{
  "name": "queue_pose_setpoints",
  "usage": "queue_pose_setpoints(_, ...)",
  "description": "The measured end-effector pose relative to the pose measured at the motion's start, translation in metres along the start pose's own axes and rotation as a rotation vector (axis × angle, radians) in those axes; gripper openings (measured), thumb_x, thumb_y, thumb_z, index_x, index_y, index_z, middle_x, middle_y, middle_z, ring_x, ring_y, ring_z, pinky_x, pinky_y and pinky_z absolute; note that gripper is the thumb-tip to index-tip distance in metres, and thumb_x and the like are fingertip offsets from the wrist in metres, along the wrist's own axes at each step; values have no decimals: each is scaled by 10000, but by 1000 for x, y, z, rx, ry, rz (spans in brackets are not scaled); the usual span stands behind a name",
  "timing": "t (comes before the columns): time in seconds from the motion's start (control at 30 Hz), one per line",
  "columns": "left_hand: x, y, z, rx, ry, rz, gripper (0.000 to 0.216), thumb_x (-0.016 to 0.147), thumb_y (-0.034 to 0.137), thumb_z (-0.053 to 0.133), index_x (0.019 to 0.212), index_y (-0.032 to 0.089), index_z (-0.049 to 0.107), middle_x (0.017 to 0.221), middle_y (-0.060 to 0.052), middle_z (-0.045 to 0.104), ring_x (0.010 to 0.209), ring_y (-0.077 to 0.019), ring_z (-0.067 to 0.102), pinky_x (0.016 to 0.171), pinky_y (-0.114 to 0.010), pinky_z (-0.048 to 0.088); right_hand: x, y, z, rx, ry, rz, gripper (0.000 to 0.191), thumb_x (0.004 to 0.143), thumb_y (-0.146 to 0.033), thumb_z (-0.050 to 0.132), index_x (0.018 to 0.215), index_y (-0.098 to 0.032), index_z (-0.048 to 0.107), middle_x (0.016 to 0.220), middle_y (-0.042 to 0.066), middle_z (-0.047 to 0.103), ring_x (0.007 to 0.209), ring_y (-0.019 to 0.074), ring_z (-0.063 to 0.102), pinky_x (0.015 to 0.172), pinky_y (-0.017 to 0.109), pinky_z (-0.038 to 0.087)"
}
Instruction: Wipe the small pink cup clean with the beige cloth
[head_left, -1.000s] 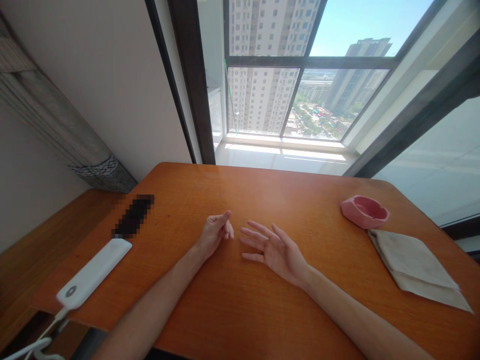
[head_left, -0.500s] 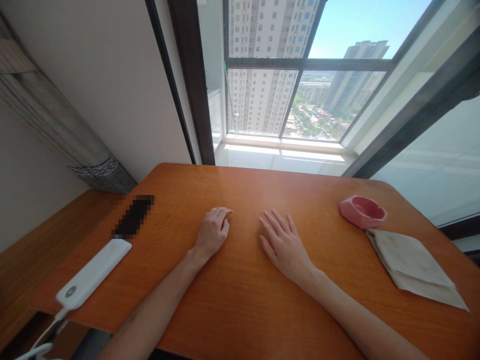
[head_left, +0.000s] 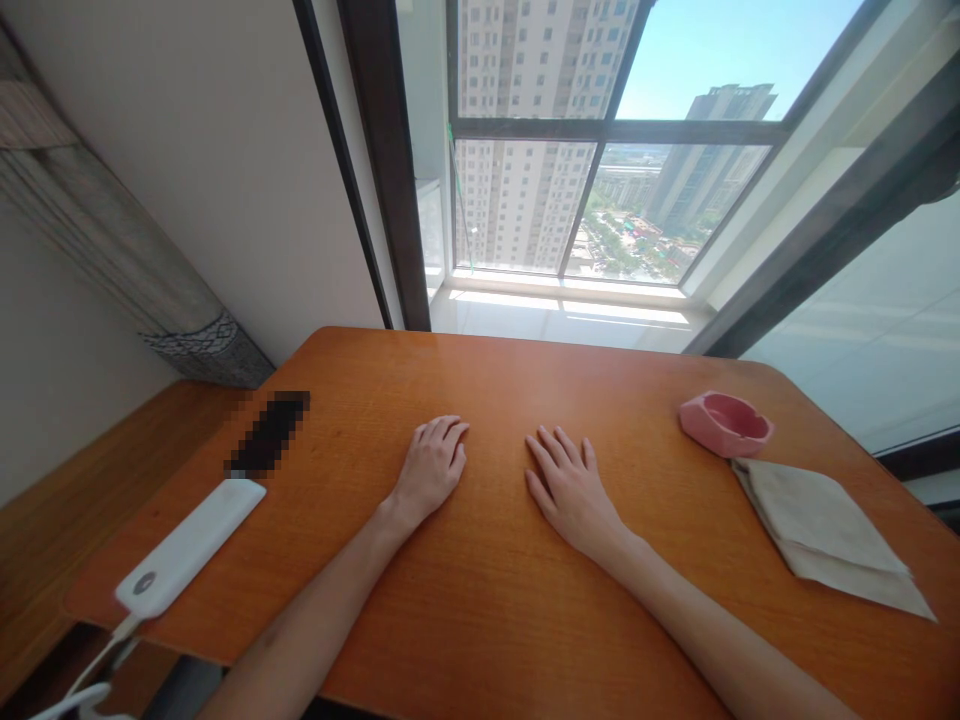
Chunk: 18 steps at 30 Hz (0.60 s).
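Note:
My left hand lies palm down on the orange wooden table, fingers stretched out, holding nothing. My right hand rests flat beside it, a little to the right, fingers spread and empty. The two hands are apart, with bare wood between them. A pink ashtray stands far to the right of my right hand, and a folded beige cloth lies just in front of it.
A white power bank with a cable lies at the table's left edge, next to a blurred dark object. Behind the table are a large window and a white wall. A lower wooden surface sits to the left.
My left hand uncurled from a loose pinch and went flat on the table. My right hand turned from palm-sideways to palm down and settled flat.

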<state>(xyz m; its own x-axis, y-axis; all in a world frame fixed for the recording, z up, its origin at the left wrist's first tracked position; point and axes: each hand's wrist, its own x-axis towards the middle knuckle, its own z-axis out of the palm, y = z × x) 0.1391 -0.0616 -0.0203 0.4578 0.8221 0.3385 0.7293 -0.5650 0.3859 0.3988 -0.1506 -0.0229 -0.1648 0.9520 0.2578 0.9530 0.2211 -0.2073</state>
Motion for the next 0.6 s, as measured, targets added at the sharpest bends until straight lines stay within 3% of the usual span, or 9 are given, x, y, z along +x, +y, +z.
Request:
queue_pose_setpoints(0.17, 0, 0, 0, 3, -3, 6, 374, 1034, 204, 512, 1382, 237, 648, 1462, -117, 670, 1392, -307, 581, 1195, -508, 417, 0, 0, 0, 5, 24, -8, 524, 1115, -400, 401, 1609, -252, 497, 1676, 161, 509, 1579, 428, 395, 1262, 751, 232)
queue_pose_setpoints(0.6, 0, 0, 0, -7, -2, 4, 373, 1036, 208, 517, 1384, 243, 646, 1467, -114, 665, 1400, -303, 577, 1202, -502, 411, 1, -2, -4, 12, -13, 10, 526, 1112, -389, 406, 1593, -210, 523, 1677, 182, 502, 1584, 435, 384, 1271, 752, 210)
